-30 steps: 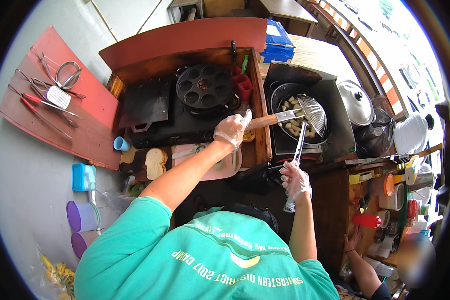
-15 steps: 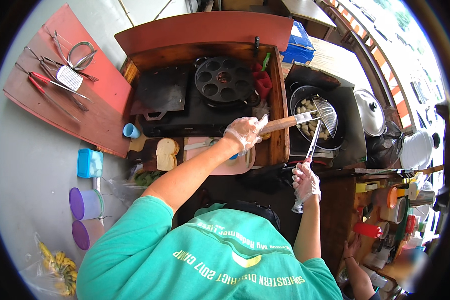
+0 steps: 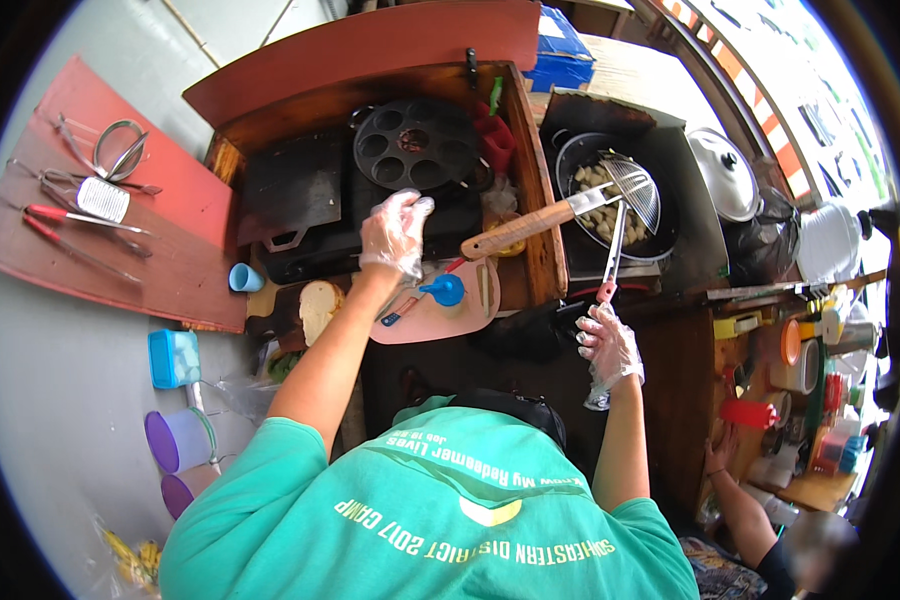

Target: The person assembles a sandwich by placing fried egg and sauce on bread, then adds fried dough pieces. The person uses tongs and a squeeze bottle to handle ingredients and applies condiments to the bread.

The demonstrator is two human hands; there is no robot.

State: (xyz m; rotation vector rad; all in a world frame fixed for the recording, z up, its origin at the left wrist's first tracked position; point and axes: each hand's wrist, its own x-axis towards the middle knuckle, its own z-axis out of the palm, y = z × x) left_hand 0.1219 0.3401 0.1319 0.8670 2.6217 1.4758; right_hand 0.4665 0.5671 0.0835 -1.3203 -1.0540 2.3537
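My gloved left hand (image 3: 395, 235) is raised in front of the black round-hollowed pan (image 3: 415, 145), its fingers loosely apart and holding nothing. A wire skimmer (image 3: 637, 192) with a thick wooden handle (image 3: 520, 229) lies across the deep black pan (image 3: 667, 242), its handle over the wooden frame's edge. Pale chunks of food (image 3: 600, 215) fill part of that pan. A long metal-handled utensil (image 3: 613, 250) with a reddish end leans there; its head is hidden by the skimmer. Just below its end, my gloved right hand (image 3: 610, 345) hangs open with fingers half curled.
A pink cutting board (image 3: 440, 325) carries a blue funnel-like piece (image 3: 446, 290) and a knife (image 3: 400, 311). Bread slices (image 3: 320, 305) lie left of it. A pot lid (image 3: 725, 172) stands right of the stove. Another person's hand (image 3: 720, 450) rests at the lower-right shelf.
My left hand has let go of the skimmer's wooden handle and moved left. My right hand has slipped off the metal utensil's end. The whole view has shifted slightly.
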